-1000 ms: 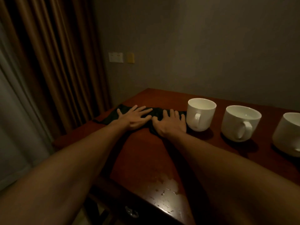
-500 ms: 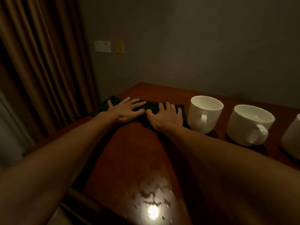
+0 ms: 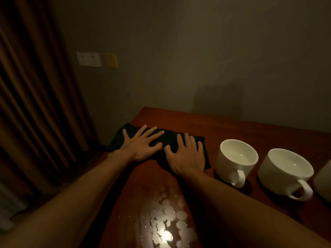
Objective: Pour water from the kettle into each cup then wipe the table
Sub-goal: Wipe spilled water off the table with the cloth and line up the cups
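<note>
A dark cloth (image 3: 168, 140) lies flat on the far left part of the reddish wooden table (image 3: 223, 126). My left hand (image 3: 141, 143) presses on the cloth's left half with fingers spread and straight. My right hand (image 3: 188, 156) presses flat on its right half. To the right stand two white cups with water in them, the nearer-left cup (image 3: 234, 161) and a wider cup (image 3: 284, 173). A third white cup (image 3: 325, 181) is cut off by the right edge. Water drops (image 3: 166, 222) glisten on the table between my forearms. No kettle is in view.
A brown curtain (image 3: 35, 104) hangs on the left, close to the table's left edge. The grey wall behind the table carries white sockets (image 3: 88, 59) and a yellow plate (image 3: 111, 60). The floor below the left edge is dark.
Both hands stay flat on the cloth. The view has tilted down and shifted, so the cups show their water and the wet patch looks larger and nearer.
</note>
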Tool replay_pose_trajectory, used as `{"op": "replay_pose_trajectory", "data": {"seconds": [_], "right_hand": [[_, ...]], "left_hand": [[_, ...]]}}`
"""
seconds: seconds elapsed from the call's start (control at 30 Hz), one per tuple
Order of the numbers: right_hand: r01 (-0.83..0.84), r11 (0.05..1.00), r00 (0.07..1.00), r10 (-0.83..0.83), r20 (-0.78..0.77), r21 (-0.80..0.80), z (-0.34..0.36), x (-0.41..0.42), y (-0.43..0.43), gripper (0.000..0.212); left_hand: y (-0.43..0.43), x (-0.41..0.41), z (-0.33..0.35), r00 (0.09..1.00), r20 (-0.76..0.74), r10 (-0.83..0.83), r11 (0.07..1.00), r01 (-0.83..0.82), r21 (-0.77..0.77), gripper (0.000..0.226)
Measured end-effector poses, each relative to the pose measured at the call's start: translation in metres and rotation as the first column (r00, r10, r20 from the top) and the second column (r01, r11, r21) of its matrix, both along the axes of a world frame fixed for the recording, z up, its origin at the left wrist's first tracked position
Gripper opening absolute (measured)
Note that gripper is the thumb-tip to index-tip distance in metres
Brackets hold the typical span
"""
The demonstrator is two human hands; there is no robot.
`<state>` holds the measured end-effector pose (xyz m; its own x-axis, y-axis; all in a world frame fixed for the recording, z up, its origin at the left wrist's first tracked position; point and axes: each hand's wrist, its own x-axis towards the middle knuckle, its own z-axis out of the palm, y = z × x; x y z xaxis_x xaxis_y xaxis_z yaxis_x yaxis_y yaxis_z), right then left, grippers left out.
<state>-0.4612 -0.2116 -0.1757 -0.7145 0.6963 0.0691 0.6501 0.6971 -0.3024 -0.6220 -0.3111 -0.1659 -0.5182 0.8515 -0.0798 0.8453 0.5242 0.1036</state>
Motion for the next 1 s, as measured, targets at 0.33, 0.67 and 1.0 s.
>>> {"op": "replay_pose_trajectory", "data": {"seconds": [0.33, 0.67, 1.0], "right_hand": [[0.153, 0.988, 0.988, -0.154, 0.034, 0.018, 0.002, -0.008, -0.003, 0.079], [0.308, 0.951, 0.95, -0.31, 0.041, 0.038, 0.002, -0.017, -0.001, 0.082], [0.478, 0.878, 0.878, -0.478, 0.007, 0.032, 0.003, -0.029, 0.016, 0.079]], "left_hand": [[0.009, -0.018, -0.001, 0.989, 0.018, -0.149, 0.988, 0.149, 0.034, 0.062], [0.032, -0.036, -0.003, 0.958, 0.012, -0.286, 0.957, 0.284, 0.062, 0.062], [0.095, -0.056, -0.006, 0.902, -0.015, -0.432, 0.901, 0.432, 0.03, 0.063]]}}
